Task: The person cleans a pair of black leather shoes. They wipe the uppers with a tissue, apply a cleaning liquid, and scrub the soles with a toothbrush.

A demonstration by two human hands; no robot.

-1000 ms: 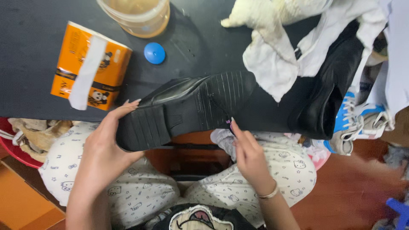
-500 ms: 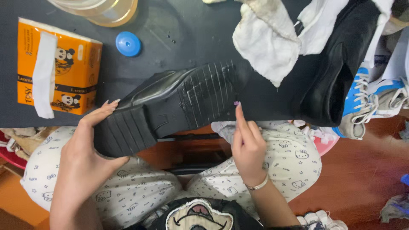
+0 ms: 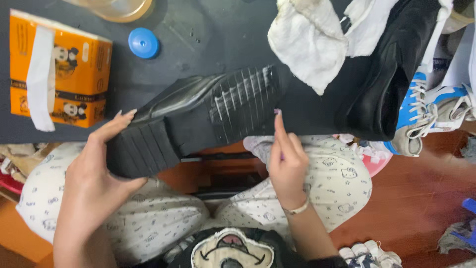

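Note:
A black leather shoe lies on its side over the edge of a dark table, its ridged sole facing me. My left hand grips the chunky heel end from below. My right hand has its fingers closed around a grey cloth, and one finger points up at the toe end of the sole. A second black shoe rests at the right, partly under a white cloth.
An orange tissue pack lies at the table's left, a blue bottle cap beside it and a clear jar at the top edge. Blue and white sneakers sit at the right. Red-brown floor and my patterned trousers lie below.
The view has shifted, so everything sits lower left in frame. The shoe's heel has dropped lower in my left hand. My right hand stays by the toe end, finger raised.

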